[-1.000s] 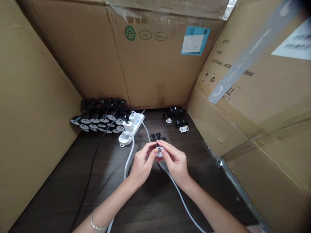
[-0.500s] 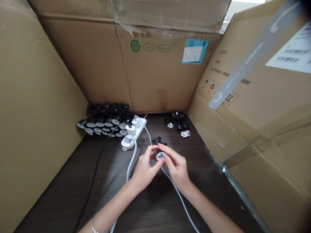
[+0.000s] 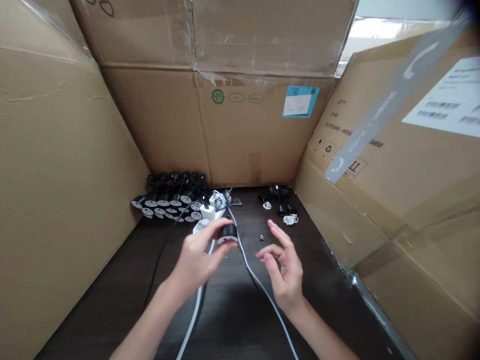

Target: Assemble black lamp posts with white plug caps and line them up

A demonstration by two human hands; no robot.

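Between the thumb and fingers of my left hand [image 3: 200,257] is a black cylindrical part [image 3: 227,232] with a pale end face, tilted toward me. Whatever else is joined to its far side is hard to make out. My right hand [image 3: 283,270] is apart from it, fingers spread and holding nothing. A small shiny piece [image 3: 261,238] lies on the dark table just beyond my right fingertips.
A white power strip [image 3: 201,225] with plugs is behind my left hand. Several similar black parts with white ends [image 3: 164,202] are stacked at back left. More black parts [image 3: 282,207] and white discs [image 3: 290,220] lie at back right. Cardboard boxes [image 3: 247,145] surround the table; cables [image 3: 268,295] cross it.
Both hands were together on the part. My right hand has let go and moved right, opening. The left has carried the part slightly left. The small shiny piece now shows on the table.
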